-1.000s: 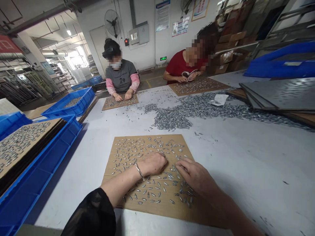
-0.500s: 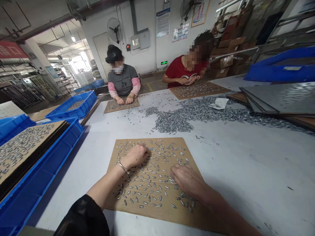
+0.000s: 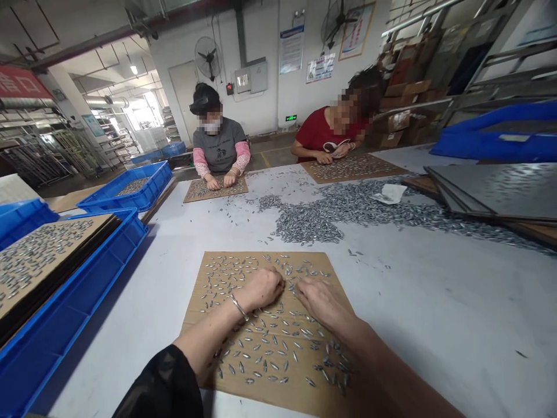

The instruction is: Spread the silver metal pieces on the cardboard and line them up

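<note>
In front of me a brown cardboard sheet [image 3: 195, 325] lies on the white table, dotted with small silver spindle-shaped metal pieces [image 3: 265, 366]. My left hand [image 3: 265, 287], with a bracelet at its wrist, is over the upper middle of the sheet, fingers curled together and pointing down at the pieces. Close by on its right, my right hand [image 3: 319, 296] also has its fingers bent and pressed together low over the sheet. Whatever the fingertips of either hand hold is hidden. Pieces lie denser at the sheet's lower right, beside my right forearm.
A large heap of the metal pieces [image 3: 308, 223] spreads beyond the sheet. Blue crates [image 3: 108, 267] stand at the left, one bearing stacked cardboard sheets. Grey boards [image 3: 491, 186] are piled at the right. Two co-workers [image 3: 220, 145] sit across the table over their own sheets.
My left hand has moved right and slightly down the sheet. My right hand has shifted a little left and up, so the two are now close together.
</note>
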The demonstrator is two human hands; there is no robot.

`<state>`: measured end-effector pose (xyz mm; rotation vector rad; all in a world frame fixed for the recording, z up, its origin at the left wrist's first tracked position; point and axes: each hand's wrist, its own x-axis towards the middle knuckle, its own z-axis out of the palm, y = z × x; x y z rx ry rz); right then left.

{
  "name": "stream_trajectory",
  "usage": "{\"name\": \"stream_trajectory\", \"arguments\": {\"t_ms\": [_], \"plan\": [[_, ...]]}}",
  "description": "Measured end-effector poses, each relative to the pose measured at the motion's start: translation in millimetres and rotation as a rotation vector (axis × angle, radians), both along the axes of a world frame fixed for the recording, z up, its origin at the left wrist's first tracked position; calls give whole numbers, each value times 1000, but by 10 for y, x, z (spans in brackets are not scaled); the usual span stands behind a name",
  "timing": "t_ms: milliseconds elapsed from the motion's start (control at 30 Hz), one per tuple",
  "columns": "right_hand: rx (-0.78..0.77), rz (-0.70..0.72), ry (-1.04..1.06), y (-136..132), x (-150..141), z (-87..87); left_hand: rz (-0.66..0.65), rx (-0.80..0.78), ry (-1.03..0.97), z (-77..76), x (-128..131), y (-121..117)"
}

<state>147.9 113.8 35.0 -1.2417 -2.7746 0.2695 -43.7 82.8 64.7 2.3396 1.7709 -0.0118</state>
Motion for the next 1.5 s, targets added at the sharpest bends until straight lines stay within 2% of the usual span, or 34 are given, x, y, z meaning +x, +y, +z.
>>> {"name": "stream_trajectory", "arguments": {"t_ms": [167, 300, 467, 633, 833, 967, 1133, 1300, 1500], "plan": [[-72, 24, -34, 45, 52, -33, 16, -2, 5, -145, 214, 69], [-157, 29, 0, 81, 129, -54, 90, 6, 45, -166, 325, 69], [-60, -17, 57, 122, 69, -56, 147, 13, 76, -166, 374, 80], [-65, 3, 9, 117, -55, 58, 91, 3, 72, -188, 331, 97], [-27, -8, -66, 70, -111, 130, 40, -14, 82, -152, 296, 108], [-14, -44, -30, 86, -60, 42, 29, -18, 92, -146, 324, 120], [-145, -105, 79, 121, 67, -82, -1, -39, 73, -54, 291, 76], [-183, -99, 143, 105, 111, -162, -79, -176, 49, 79, 202, 58], [-188, -24, 157, 43, 18, -117, -72, -263, 81, 89, 266, 140]]}}
